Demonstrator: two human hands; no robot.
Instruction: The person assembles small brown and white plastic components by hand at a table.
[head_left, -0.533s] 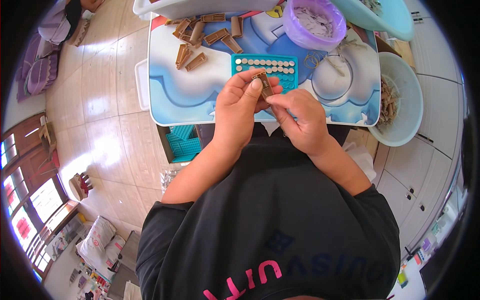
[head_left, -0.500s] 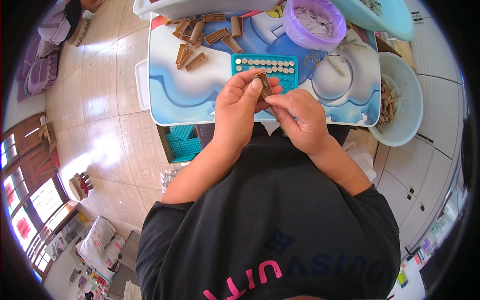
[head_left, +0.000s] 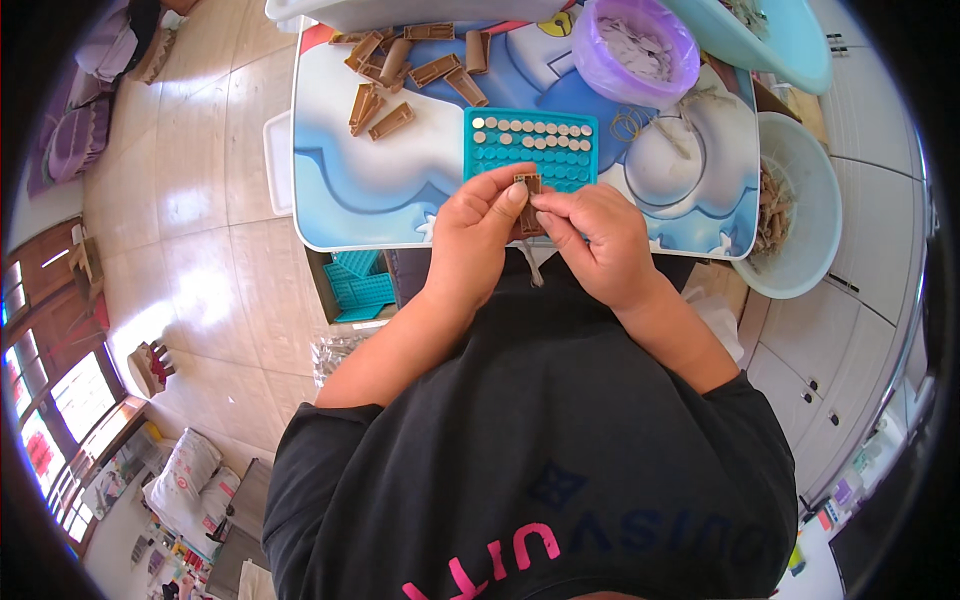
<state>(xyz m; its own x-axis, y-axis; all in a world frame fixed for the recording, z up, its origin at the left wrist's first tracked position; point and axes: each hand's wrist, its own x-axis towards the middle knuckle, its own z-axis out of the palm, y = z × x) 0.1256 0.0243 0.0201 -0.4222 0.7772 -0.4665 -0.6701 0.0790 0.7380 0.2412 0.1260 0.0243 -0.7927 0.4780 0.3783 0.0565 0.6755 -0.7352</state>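
Observation:
My left hand [head_left: 482,212] grips a small brown plastic casing [head_left: 531,212] near the table's front edge, thumb over its upper end. The casing's hollow side faces up, and a greyish cord [head_left: 531,262] hangs below it. My right hand [head_left: 600,232] is closed at the casing's right side, thumb and forefinger pinched together. Whatever lies between those fingertips is too small to make out. Just beyond my hands lies a teal tray [head_left: 583,158] with round pockets; small pale discs [head_left: 540,127] fill part of its far rows.
Several brown casings [head_left: 392,121] lie loose at the table's far left. A purple-lined tub [head_left: 682,88] of pale scraps stands at the far right, near thin yellowish rings [head_left: 628,124]. Beside the table are a translucent basin [head_left: 815,230] and a box of teal trays [head_left: 362,292].
The casing has been turned, so its hollow side now shows instead of its printed face. Both hands sit slightly nearer to me, and the cord below is now plainly visible.

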